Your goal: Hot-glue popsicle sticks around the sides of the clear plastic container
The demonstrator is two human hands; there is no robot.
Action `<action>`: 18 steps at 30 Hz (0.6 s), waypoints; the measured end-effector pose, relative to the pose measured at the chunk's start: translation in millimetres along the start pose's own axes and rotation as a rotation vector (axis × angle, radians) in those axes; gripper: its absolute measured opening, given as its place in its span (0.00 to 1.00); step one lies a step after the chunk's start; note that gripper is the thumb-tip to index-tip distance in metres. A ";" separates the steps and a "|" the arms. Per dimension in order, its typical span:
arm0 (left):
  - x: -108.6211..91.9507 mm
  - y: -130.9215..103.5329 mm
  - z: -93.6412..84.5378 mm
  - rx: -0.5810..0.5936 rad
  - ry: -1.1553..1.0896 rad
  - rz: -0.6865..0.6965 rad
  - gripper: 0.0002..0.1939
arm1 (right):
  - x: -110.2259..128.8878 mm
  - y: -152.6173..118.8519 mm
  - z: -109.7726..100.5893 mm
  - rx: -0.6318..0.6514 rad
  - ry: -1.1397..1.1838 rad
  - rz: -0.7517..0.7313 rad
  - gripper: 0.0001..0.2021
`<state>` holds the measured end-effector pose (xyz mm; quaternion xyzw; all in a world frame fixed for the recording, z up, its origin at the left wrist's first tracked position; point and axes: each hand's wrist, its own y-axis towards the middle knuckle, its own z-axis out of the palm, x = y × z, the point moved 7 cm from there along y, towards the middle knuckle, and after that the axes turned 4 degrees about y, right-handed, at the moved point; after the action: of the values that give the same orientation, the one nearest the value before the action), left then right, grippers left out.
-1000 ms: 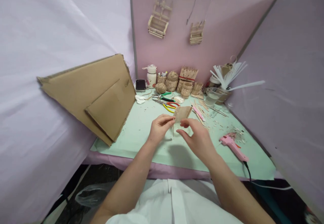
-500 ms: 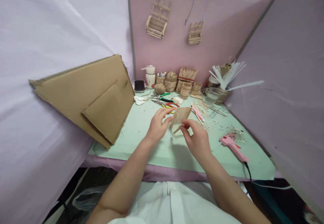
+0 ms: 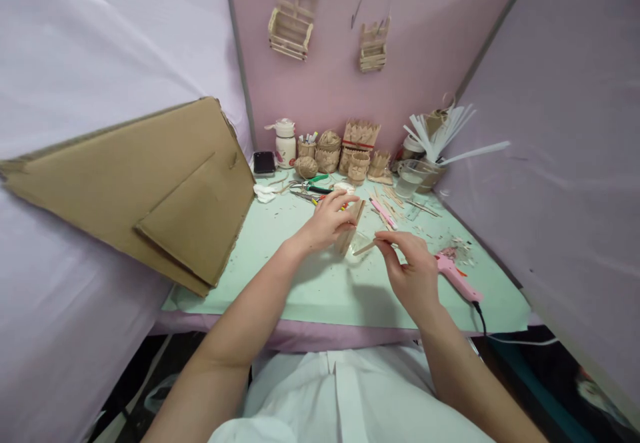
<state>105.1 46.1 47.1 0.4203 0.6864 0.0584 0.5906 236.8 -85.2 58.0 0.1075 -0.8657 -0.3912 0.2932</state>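
A small wooden-stick panel [image 3: 351,229] stands tilted on edge, gripped by my left hand [image 3: 330,219] near the middle of the table. My right hand [image 3: 410,263] pinches a short wooden stick [image 3: 365,248] between thumb and fingers, just right of the panel. Below and behind the panel is a clear round dish [image 3: 359,253], partly covered by it. The stick's free end hangs over the dish; whether it touches is not clear.
A pink glue gun [image 3: 460,279] with a black cord lies at the right. Cardboard sheets [image 3: 185,209] lean at the left. Pliers, a pink cutter [image 3: 383,214] and loose sticks lie behind my hands. Twine-wrapped cups, a white bottle [image 3: 285,144] and a phone [image 3: 265,163] line the back.
My right hand has moved right, away from the panel, with the stick in its fingers. The panel is turned more edge-on in my left hand. The whole view has shifted somewhat.
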 end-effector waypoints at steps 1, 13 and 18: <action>-0.4 -0.7 3.7 -0.006 -0.033 -0.008 0.09 | -2.0 -1.5 -0.4 0.002 -0.007 -0.012 0.07; 2.4 -13.2 30.6 0.098 0.504 0.340 0.09 | -13.2 -14.4 14.5 -0.062 -0.070 -0.116 0.03; 3.0 -14.8 29.5 0.087 0.498 0.386 0.09 | -8.9 -12.1 22.2 -0.076 -0.117 -0.133 0.03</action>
<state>123.1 26.3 27.6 0.5404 0.7194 0.2408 0.3638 230.2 -76.0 33.6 0.1307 -0.8568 -0.4480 0.2193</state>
